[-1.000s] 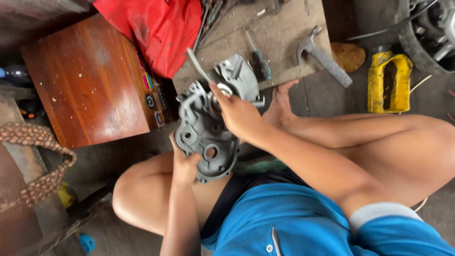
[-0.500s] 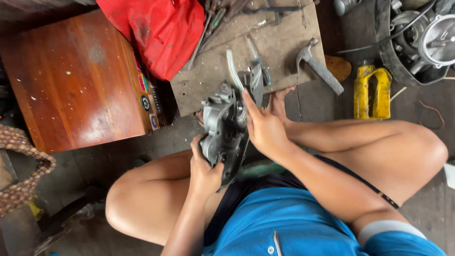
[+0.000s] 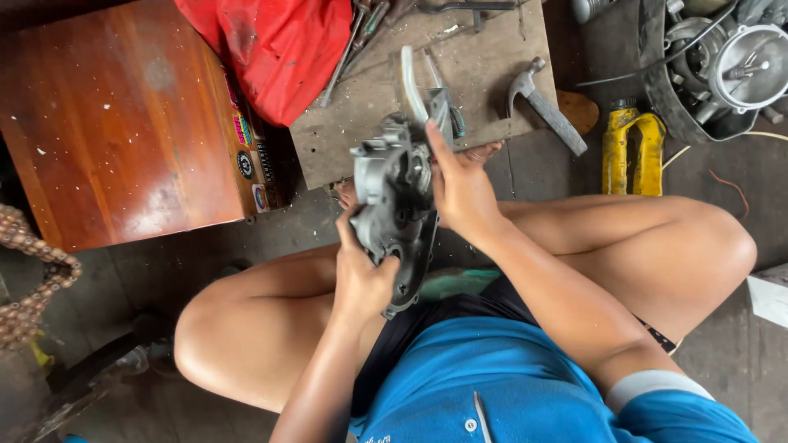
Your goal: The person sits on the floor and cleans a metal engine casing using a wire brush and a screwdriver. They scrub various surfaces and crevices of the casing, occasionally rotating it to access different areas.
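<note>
I hold a grey metal engine casing upright on its edge above my lap, its narrow side toward the camera. My left hand grips its lower end. My right hand clasps its upper right side, fingers stretched up along it. A pale curved lever sticks up from the top of the casing.
A hammer, a screwdriver and other tools lie on a wooden board beyond the casing. A red cloth and a brown wooden box sit at left. A yellow bottle and engine parts lie at right.
I have turned the casing from flat, face toward me, to standing on edge. My right hand slid from its face to its upper side. The view shifted slightly.
</note>
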